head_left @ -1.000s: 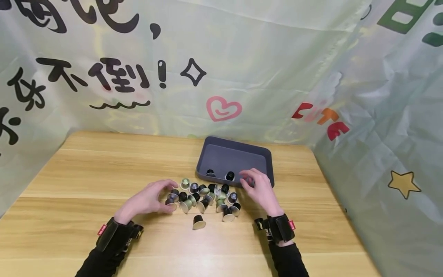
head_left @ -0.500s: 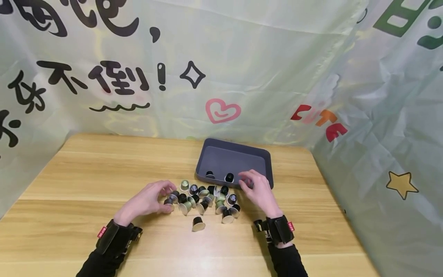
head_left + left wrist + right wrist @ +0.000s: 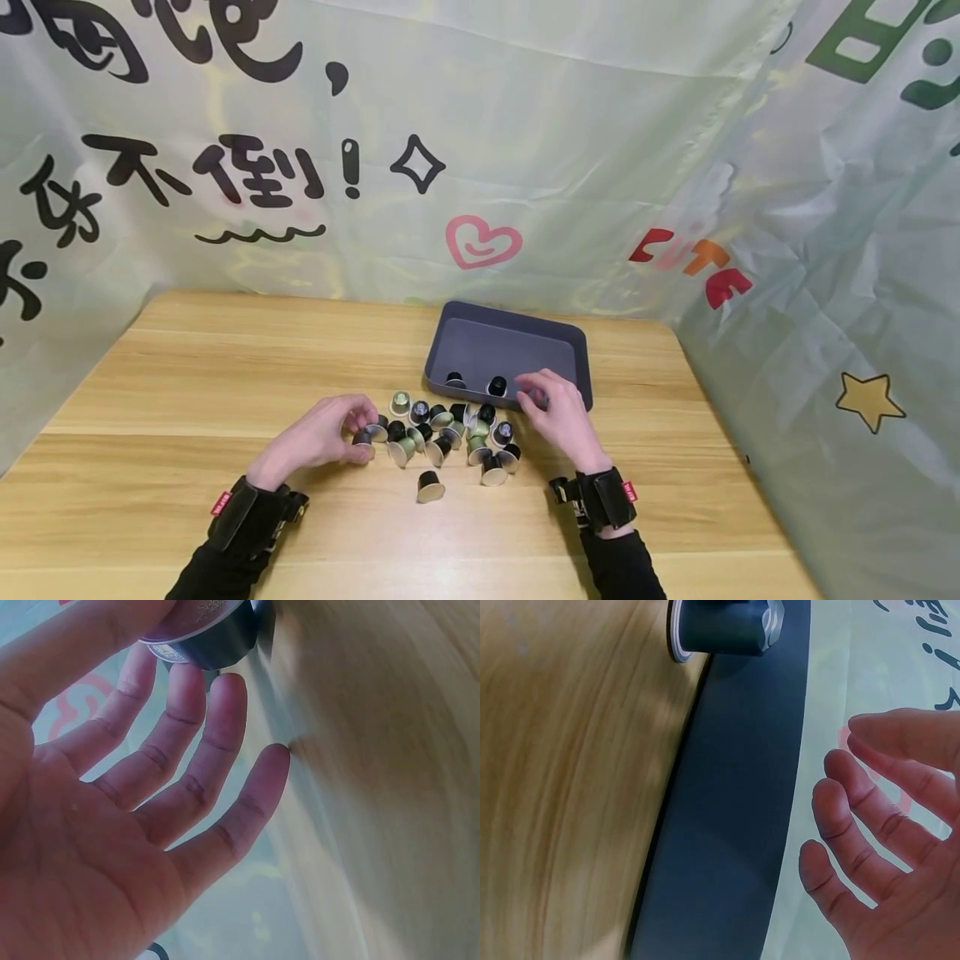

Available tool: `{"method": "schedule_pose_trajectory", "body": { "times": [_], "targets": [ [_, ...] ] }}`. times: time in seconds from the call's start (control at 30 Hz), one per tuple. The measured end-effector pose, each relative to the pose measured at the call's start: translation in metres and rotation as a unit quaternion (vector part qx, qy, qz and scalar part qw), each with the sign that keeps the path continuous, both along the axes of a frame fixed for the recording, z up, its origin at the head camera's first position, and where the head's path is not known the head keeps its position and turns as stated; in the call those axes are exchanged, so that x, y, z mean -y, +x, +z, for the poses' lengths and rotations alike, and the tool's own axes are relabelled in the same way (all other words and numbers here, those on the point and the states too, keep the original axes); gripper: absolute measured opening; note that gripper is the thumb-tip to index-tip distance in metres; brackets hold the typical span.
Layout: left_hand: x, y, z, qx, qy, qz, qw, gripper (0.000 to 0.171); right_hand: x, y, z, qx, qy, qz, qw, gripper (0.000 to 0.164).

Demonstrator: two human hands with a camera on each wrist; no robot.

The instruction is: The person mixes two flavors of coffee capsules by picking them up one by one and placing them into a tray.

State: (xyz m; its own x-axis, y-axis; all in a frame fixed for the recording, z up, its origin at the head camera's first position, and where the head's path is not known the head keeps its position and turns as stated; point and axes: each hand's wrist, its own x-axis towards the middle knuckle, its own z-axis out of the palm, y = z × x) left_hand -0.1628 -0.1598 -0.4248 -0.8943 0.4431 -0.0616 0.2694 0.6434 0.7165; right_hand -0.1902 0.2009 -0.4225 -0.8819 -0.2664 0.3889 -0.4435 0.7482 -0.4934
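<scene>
1. We work at a wooden table (image 3: pixel 187 392) hung round with a pale green printed curtain (image 3: pixel 570 142); neither has changed over the last second, and the head view has barely shifted.
2. The dark grey tray (image 3: pixel 581 367) sits at the far middle of the table as before, with the same two black capsules (image 3: pixel 497 386) just inside its near wall. Nothing has been added to it.
3. The heap of coffee capsules (image 3: pixel 442 433) lies between our hands, just in front of the tray, with one stray black capsule (image 3: pixel 431 486) nearer to us. The heap looks unchanged.
4. Our left hand (image 3: pixel 318 435) has closed in slightly at the heap's left edge: thumb and fingers now pinch a dark capsule (image 3: pixel 202 634), which the left wrist view shows held at the fingertips.
5. Our right hand (image 3: pixel 558 412) has stayed at the tray's near right corner, fingers loosely curled. Whether it holds anything we cannot tell; the right wrist view shows relaxed fingers (image 3: pixel 870 825) and no capsule among them.
6. We judge a pick begun on the left and sorting into the tray hardly started.
</scene>
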Motion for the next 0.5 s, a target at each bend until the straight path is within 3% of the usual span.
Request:
{"method": "schedule_pose_trajectory", "body": {
  "times": [0.5],
  "targets": [
    [0.0004, -0.0020, -0.0007, 0.031, 0.017, 0.014, 0.9993, 0.046, 0.0002, 0.0005, -0.0004, 0.004, 0.001, -0.001, 1.000, 0.020]
  ]
}}
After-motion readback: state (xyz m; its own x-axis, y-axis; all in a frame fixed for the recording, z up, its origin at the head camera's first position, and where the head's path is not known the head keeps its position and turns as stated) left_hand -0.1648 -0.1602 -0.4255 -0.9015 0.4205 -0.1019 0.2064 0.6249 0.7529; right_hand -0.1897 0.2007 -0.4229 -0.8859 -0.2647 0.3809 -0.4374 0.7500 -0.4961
